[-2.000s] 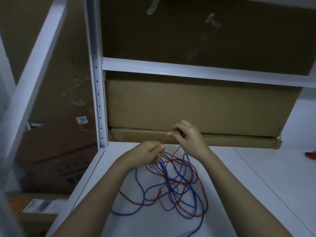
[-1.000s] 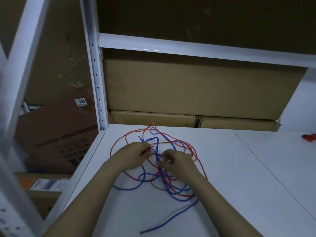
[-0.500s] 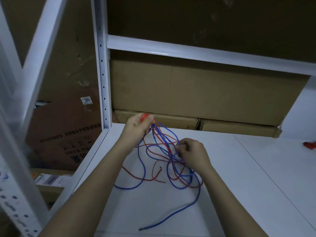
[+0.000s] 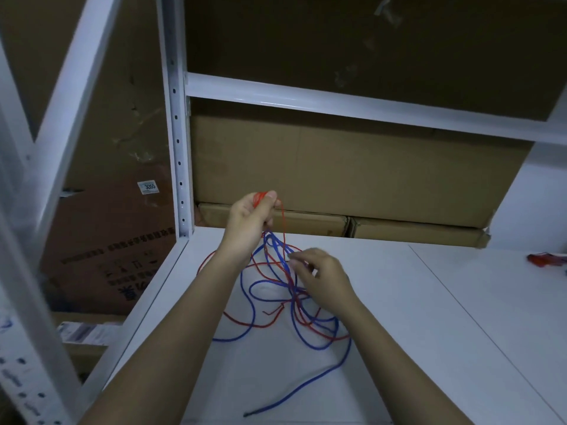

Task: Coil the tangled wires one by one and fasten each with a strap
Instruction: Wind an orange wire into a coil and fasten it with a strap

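Note:
A red wire [image 4: 242,323] and a blue wire [image 4: 319,375] lie tangled together on the white shelf [image 4: 399,348]. My left hand [image 4: 250,223] is raised above the tangle, shut on a small bunch of red wire loops at its fingertips; a red strand hangs from it into the pile. My right hand [image 4: 322,279] is lower, at the right of the tangle, its fingers pinching strands where red and blue cross. A loose blue end trails toward the shelf's front edge.
Flat cardboard boxes [image 4: 352,170] stand along the back of the shelf. A white perforated upright [image 4: 178,148] rises at the shelf's left corner, with more cartons [image 4: 101,256] beyond it. A small red object [image 4: 544,259] lies at the far right.
My left hand has risen from the tangle to well above it, gathering red wire loops. My right hand has dropped to the tangle and stays there. The pile has shifted and the blue end trails out.

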Demonstrator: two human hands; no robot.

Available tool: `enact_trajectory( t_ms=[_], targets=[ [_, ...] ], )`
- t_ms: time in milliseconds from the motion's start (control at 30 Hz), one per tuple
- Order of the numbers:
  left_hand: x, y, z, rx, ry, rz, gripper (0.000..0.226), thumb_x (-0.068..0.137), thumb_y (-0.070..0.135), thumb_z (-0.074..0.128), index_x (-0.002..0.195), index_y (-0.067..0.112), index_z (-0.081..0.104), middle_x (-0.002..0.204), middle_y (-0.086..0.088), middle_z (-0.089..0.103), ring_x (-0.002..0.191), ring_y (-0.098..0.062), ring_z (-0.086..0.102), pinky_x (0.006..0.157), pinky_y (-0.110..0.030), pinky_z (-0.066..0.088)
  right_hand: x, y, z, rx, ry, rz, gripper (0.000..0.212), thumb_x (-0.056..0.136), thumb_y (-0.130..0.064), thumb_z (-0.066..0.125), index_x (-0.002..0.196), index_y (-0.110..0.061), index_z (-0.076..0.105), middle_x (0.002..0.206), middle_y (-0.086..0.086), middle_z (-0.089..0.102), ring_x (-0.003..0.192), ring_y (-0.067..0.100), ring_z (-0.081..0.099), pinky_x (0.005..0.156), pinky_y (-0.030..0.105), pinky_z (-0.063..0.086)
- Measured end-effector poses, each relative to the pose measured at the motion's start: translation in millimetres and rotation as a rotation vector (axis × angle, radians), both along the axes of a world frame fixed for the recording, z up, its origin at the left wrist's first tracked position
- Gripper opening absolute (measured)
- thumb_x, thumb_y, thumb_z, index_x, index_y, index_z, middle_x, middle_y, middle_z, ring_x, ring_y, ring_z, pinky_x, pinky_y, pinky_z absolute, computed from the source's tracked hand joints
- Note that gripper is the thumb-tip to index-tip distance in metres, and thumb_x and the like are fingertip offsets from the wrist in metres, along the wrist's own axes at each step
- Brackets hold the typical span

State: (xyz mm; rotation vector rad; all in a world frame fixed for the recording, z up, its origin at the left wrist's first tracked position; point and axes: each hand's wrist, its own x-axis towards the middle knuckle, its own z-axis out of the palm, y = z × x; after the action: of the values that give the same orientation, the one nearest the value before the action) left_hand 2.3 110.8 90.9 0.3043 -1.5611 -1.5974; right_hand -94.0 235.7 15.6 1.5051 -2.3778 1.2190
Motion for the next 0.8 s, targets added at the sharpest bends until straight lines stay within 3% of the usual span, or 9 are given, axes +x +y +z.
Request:
enact_trajectory(
  t_ms=[67, 233, 367, 500, 633, 700, 800],
  targets=[
    [-2.3, 5.1, 2.5, 0.033, 0.04, -0.043, 0.025, 0.099, 0.017, 0.049, 0.078, 0.01, 0.06, 0.046, 0.012, 0.039, 0.048, -0.003, 0.04, 0.056, -0.013, 0.039, 4.5, 0.0, -11.4, 0.105, -0.016, -0.003, 0.021, 0.094, -0.025, 0.057, 0.107, -0.014, 0.071, 0.107, -0.002, 0.067, 0.088, 0.004, 0.053, 0.078, 0.016, 0.04],
    [-4.0, 11.1, 5.9, 0.014, 0.058, -0.079, 0.025, 0.099, 0.015, 0.049, 0.077, 0.009, 0.06, 0.046, 0.012, 0.039, 0.05, -0.005, 0.04, 0.061, -0.013, 0.04, 4.9, -9.0, -3.5, 0.008, -0.12, -0.033, 0.024, 0.091, -0.019, 0.063, 0.114, -0.019, 0.067, 0.094, -0.009, 0.06, 0.072, 0.004, 0.051, 0.067, 0.013, 0.04],
    [-2.7, 7.2, 6.9, -0.021, 0.027, -0.063, 0.025, 0.099, 0.017, 0.049, 0.078, 0.009, 0.06, 0.049, 0.01, 0.041, 0.05, -0.004, 0.041, 0.061, -0.011, 0.041, -1.3, -21.5, 20.1, -0.055, -0.389, 0.029, 0.01, 0.091, -0.011, 0.062, 0.092, -0.009, 0.072, 0.075, 0.001, 0.065, 0.067, 0.012, 0.06, 0.069, 0.025, 0.056],
    [-1.6, -2.7, -6.6, -0.134, -0.181, 0.102, 0.026, 0.098, 0.023, 0.051, 0.081, 0.007, 0.061, 0.06, 0.004, 0.051, 0.054, -0.005, 0.048, 0.056, -0.012, 0.04, -10.7, -27.9, 42.4, -0.234, -0.545, 0.003, 0.017, 0.093, -0.006, 0.058, 0.078, -0.01, 0.065, 0.067, 0.005, 0.062, 0.061, 0.013, 0.06, 0.063, 0.023, 0.056],
    [-6.6, -11.4, -31.4, -0.231, -0.451, 0.105, 0.033, 0.098, 0.034, 0.051, 0.069, 0.018, 0.053, 0.062, 0.003, 0.049, 0.061, -0.013, 0.048, 0.06, -0.027, 0.036, -10.3, -28.8, 40.9, -0.229, -0.57, 0.039, 0.012, 0.093, -0.007, 0.059, 0.082, -0.008, 0.066, 0.067, 0.004, 0.064, 0.06, 0.009, 0.063, 0.061, 0.02, 0.053],
    [-10.1, -9.8, -39.6, -0.267, -0.53, 0.127, 0.039, 0.094, 0.038, 0.056, 0.063, 0.018, 0.044, 0.059, 0.004, 0.043, 0.058, -0.013, 0.043, 0.052, -0.021, 0.031, -7.6, -26.7, 33.7, -0.28, -0.645, 0.084, 0.01, 0.091, -0.007, 0.061, 0.084, -0.006, 0.068, 0.071, 0.008, 0.068, 0.065, 0.011, 0.066, 0.064, 0.021, 0.054],
    [-11.7, -5.9, -47.5, -0.231, -0.488, 0.079, 0.042, 0.09, 0.03, 0.065, 0.057, 0.017, 0.041, 0.054, 0.004, 0.039, 0.051, -0.01, 0.036, 0.045, -0.015, 0.028, -4.9, -22.4, 20.1, -0.375, -0.823, 0.104, 0.009, 0.09, -0.006, 0.062, 0.086, -0.004, 0.069, 0.079, 0.014, 0.071, 0.071, 0.018, 0.069, 0.068, 0.023, 0.056]
  ],
)
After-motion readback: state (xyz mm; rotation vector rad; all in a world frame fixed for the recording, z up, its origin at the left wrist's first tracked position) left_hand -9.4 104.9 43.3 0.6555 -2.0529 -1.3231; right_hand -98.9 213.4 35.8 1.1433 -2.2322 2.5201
